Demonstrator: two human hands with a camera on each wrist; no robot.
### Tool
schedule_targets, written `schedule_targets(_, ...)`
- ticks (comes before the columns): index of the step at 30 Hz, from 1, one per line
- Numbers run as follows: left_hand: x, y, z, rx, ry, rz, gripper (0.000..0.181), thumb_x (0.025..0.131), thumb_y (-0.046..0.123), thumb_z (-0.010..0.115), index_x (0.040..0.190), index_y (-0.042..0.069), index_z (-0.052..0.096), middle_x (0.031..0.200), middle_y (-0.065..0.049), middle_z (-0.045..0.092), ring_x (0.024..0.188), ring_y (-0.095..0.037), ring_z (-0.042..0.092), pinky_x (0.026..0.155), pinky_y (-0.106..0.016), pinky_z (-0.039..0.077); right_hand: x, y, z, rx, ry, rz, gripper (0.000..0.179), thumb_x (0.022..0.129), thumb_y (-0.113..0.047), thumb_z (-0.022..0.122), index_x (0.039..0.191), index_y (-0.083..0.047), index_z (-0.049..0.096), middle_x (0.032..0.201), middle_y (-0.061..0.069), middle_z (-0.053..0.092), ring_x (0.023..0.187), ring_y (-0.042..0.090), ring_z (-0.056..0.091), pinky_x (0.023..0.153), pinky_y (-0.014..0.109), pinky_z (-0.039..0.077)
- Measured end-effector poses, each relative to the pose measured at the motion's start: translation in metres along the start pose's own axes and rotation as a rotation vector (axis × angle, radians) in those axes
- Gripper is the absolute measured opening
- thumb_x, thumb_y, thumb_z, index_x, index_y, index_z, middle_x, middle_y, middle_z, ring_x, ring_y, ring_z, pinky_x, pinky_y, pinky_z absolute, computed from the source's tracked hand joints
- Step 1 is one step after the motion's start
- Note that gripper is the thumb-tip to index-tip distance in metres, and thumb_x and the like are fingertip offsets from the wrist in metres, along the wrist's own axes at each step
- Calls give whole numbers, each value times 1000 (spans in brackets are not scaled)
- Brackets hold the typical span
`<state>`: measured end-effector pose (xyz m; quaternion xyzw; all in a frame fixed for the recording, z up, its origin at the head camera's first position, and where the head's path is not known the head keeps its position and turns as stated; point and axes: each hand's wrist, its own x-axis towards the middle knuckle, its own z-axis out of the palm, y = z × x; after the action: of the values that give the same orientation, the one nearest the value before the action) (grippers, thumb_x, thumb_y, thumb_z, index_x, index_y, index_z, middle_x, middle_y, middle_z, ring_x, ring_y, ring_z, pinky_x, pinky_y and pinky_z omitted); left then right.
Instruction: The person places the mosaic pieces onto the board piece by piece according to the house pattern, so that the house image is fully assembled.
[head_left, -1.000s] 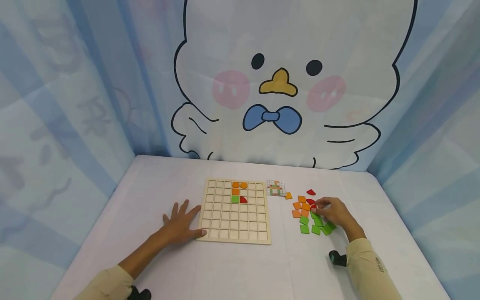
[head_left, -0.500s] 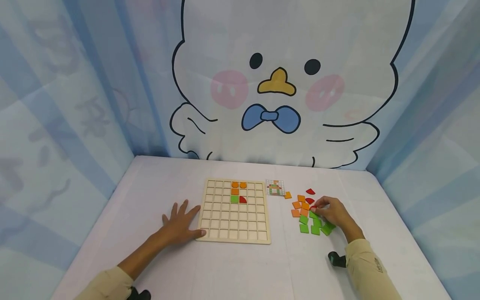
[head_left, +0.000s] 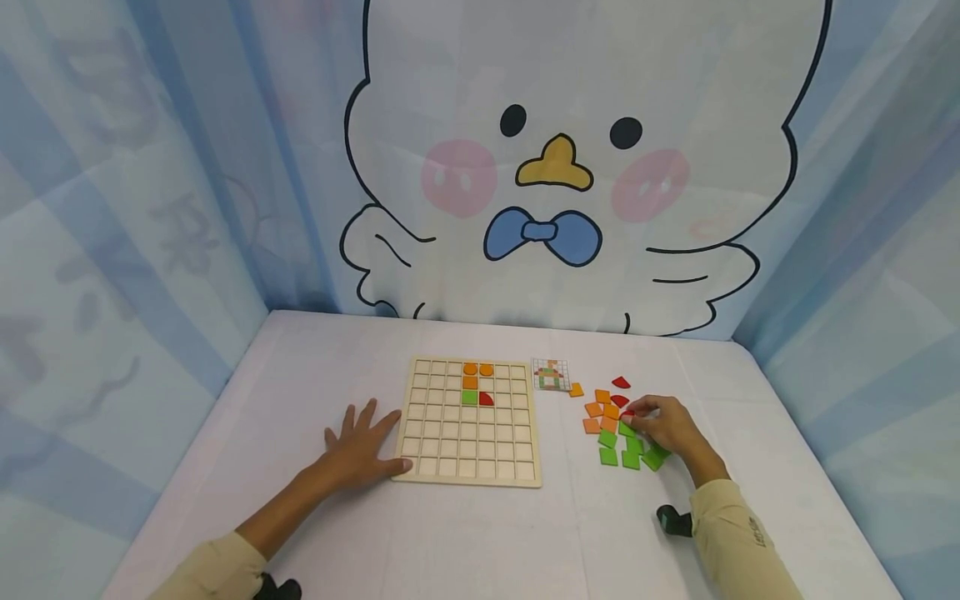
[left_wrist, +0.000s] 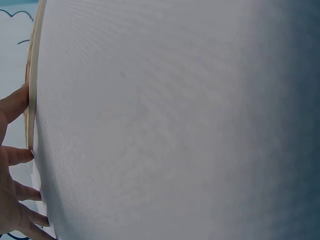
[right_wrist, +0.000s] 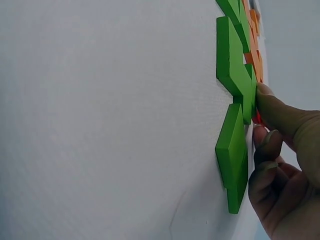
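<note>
My left hand lies with spread fingers at the left side of a wooden grid board. Its thumb rests on the board's near left corner, and in the left wrist view the fingers touch the board's edge. On the board sit two orange round pieces, an orange square, a green square and a red quarter-circle. Over the loose pieces, my right hand pinches a red piece between thumb and fingers, which partly hide it. In the right wrist view, green squares lie beside this hand.
A small pattern card lies against the board's right side. Several orange squares, green squares and two other red pieces lie loose on the white table. Printed curtains enclose the table's back and sides.
</note>
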<state>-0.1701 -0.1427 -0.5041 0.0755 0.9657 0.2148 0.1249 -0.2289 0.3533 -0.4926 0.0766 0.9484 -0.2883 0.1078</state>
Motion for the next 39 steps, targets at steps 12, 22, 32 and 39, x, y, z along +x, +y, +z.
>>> schedule_targets(12,0,2,-1,11,-6,-8,91,81,57,75,152,12,42,161,-33,19,145,-65,8,101,-87,13,-2,1,-1,-10,-3,-2,37,94,-24,72,122,-2,66,119,23,62,101,33,52,81,37,48)
schedule_targets(22,0,1,-1,16,-1,4,91,81,58,75,152,11,43,161,-34,20,144,-65,10,101,-87,14,-3,2,0,-14,20,-57,29,93,-23,73,112,-4,64,113,20,63,93,28,53,75,34,47)
schedule_targets(32,-1,2,-2,15,-6,-3,91,81,58,74,153,11,42,161,-33,19,145,-64,9,102,-87,13,-3,2,4,-14,18,-118,24,95,-21,70,113,-6,66,107,16,64,90,25,54,70,28,47)
schedule_targets(39,-1,0,-1,16,-9,-9,92,81,59,74,153,12,42,162,-32,19,146,-63,8,102,-86,13,-1,0,5,-11,18,-121,31,98,-28,66,121,-7,65,109,17,63,88,25,53,67,29,46)
